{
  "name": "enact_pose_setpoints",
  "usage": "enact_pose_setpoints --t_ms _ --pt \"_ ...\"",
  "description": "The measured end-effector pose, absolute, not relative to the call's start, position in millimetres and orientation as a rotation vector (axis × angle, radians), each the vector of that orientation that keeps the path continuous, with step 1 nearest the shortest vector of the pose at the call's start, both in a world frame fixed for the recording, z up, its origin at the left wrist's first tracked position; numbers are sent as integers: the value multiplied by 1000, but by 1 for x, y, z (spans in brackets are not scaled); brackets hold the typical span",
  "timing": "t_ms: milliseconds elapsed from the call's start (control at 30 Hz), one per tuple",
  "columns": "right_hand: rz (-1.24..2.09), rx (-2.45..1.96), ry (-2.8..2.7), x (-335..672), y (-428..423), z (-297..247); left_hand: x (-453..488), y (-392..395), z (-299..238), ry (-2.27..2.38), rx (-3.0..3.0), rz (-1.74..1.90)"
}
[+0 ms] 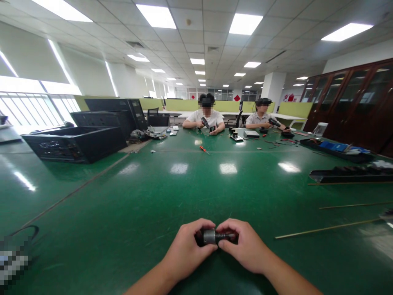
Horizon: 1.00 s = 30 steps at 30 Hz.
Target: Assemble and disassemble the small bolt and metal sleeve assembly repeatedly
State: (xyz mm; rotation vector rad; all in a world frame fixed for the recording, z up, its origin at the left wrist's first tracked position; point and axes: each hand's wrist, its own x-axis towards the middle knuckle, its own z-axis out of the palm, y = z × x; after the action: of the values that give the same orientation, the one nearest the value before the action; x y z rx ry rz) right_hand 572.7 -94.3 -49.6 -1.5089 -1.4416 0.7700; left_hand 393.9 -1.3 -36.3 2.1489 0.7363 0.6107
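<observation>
Between both hands, just above the near part of the green table, lies a small cylindrical metal part. It has a silver-grey band and a dark, ridged, spring-like or threaded shaft that points right; I cannot tell its exact kind. Thumb and fingers of my left hand wrap round its thicker left end, which they partly hide. Around the shaft end my right hand is closed, covering its tip. The two hands almost meet at the middle of the part.
An orange screwdriver lies on the green table. Black computer cases stand at the left. On the right are dark trays and thin rods. Across the table, two people hold power drills.
</observation>
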Motion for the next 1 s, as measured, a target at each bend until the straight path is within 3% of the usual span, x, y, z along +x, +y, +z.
enact_pose_setpoints --t_ms 1000 --pt "674 -1533 -1488 572 -99 -41 394 -7 -33 753 2248 750"
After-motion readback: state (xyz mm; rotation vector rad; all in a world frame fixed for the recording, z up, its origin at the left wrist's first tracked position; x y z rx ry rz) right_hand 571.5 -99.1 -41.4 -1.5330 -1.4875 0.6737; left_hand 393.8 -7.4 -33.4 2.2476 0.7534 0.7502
